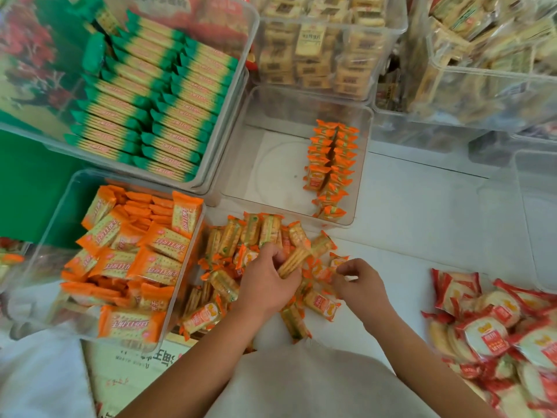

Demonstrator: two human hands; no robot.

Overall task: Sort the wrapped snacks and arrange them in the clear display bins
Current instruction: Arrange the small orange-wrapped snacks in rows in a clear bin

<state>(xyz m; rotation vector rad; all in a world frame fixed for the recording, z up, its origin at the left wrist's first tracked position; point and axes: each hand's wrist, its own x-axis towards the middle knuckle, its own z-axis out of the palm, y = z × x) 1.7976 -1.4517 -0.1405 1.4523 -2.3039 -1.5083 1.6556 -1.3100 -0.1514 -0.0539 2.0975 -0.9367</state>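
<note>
Being gripped mid-body by the left hand, a cracker packet is judged light, slippery, brittle; at three o'clock, a wrapper is pinched by the right hand.

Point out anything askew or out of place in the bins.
The large orange packs in the near-left bin lie jumbled at all angles, unlike the neat green packs. In the middle bin, the row of small orange snacks slumps at its near end.
</note>
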